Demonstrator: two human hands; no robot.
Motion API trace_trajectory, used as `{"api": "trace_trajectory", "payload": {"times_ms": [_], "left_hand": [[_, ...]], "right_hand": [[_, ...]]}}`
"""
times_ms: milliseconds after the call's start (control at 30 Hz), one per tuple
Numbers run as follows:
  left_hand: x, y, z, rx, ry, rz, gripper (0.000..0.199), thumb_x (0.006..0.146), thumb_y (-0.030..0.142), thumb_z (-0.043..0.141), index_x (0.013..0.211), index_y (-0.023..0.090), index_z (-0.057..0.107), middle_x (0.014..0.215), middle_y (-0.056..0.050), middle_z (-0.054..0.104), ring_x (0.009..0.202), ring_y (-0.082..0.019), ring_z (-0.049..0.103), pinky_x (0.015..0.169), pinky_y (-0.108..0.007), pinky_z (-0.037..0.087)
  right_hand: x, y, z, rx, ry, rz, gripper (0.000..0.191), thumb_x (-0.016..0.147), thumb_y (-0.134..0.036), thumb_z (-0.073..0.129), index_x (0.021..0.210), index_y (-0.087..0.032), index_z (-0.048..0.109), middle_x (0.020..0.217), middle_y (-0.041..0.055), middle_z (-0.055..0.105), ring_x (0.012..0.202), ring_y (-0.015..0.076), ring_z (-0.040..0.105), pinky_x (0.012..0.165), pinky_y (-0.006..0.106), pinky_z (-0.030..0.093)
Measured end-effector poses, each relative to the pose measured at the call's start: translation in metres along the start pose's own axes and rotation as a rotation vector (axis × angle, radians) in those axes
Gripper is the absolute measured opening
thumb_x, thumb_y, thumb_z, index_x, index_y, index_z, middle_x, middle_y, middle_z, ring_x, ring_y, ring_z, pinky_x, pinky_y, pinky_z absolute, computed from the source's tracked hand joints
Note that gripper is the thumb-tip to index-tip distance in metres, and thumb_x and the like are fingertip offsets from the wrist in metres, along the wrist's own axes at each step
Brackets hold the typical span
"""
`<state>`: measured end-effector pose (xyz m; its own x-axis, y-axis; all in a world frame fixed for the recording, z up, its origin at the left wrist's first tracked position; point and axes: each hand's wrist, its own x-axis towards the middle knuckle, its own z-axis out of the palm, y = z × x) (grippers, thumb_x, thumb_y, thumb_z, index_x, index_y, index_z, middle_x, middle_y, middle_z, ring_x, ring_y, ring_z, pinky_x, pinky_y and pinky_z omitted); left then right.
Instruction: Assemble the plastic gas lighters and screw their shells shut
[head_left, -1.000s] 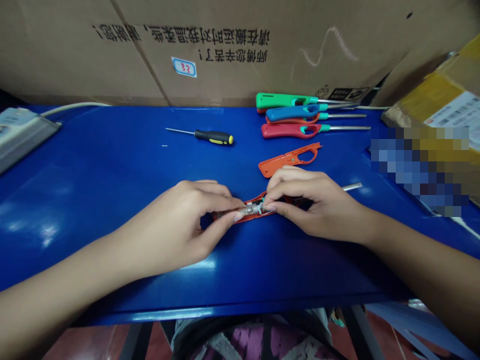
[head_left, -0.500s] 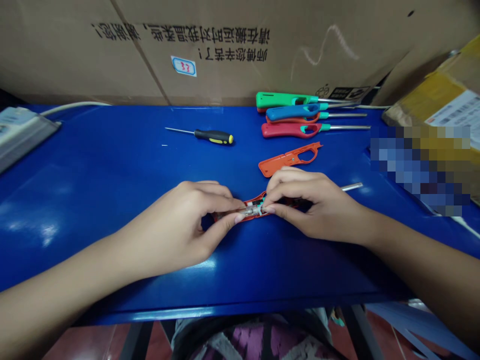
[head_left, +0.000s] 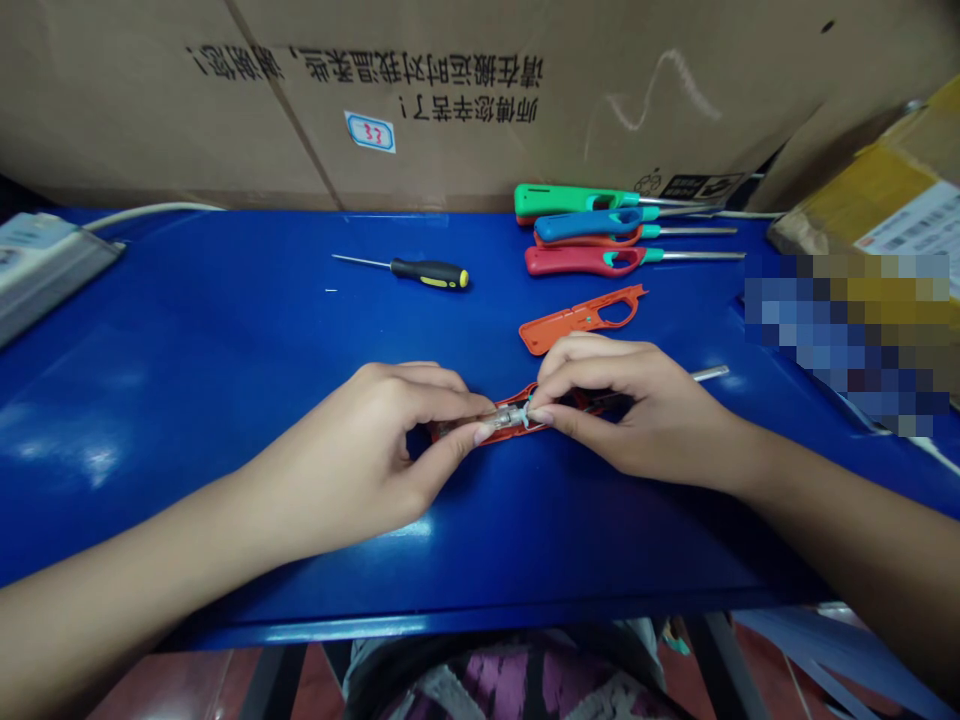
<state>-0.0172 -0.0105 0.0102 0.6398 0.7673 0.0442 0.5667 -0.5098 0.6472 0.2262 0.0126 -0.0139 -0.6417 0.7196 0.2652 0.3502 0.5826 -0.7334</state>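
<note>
While both hands work close together near the middle of the blue desk (head_left: 187, 400), they've got an opened orange-red utility lighter (head_left: 469, 432) pinched between them, insides showing. The left hand (head_left: 349, 450) has its fingertips (head_left: 484, 432) closed narrow on a small clear-and-metal part (head_left: 512, 416), and the right hand (head_left: 637, 410) grips the lighter just beside it. The lighter's metal nozzle (head_left: 709, 374) pokes out past the right hand. Just behind them lies a loose orange lighter shell (head_left: 581, 322). Near the back edge are a green lighter (head_left: 562, 200), a blue lighter (head_left: 585, 226) and a red lighter (head_left: 577, 261), with a black-and-yellow screwdriver (head_left: 429, 272) off to their left. There's a power strip (head_left: 45, 265) at the back left corner and a taped parcel (head_left: 862, 195) at the back right
</note>
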Motion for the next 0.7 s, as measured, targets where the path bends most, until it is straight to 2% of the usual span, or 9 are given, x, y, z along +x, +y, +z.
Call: {"api": "trace_trajectory", "payload": {"times_ms": [167,400,700], "left_hand": [[-0.0002,0.0004,-0.0038,0.034,-0.011,0.002,0.025,0.098,0.024,0.058,0.114,0.026,0.077,0.091,0.000,0.075,0.080,-0.014,0.065,0.072,-0.025,0.050],[-0.0010,0.0000,-0.0054,0.033,-0.017,0.000,0.026,0.099,0.026,0.056,0.116,0.026,0.076,0.095,-0.001,0.075,0.082,-0.013,0.066,0.072,-0.024,0.050],[-0.0016,-0.0001,-0.0040,0.000,-0.019,0.002,0.025,0.099,0.025,0.056,0.112,0.025,0.077,0.093,-0.001,0.075,0.079,-0.013,0.066,0.068,-0.023,0.051]], "right_hand": [[-0.0017,-0.0023,-0.0044,-0.040,-0.026,0.048,0.007,0.086,-0.015,0.071,0.089,-0.020,0.075,0.088,0.0022,0.071,0.084,0.0147,0.063,0.073,0.029,0.049],[-0.0012,-0.0018,-0.0027,-0.038,0.016,-0.021,0.009,0.089,-0.014,0.067,0.086,-0.019,0.074,0.083,0.0022,0.069,0.080,0.0144,0.061,0.076,0.032,0.048],[-0.0011,-0.0016,-0.0015,-0.042,0.011,-0.061,0.011,0.090,-0.012,0.066,0.087,-0.020,0.073,0.085,0.0023,0.068,0.082,0.0146,0.062,0.079,0.032,0.048]]}}
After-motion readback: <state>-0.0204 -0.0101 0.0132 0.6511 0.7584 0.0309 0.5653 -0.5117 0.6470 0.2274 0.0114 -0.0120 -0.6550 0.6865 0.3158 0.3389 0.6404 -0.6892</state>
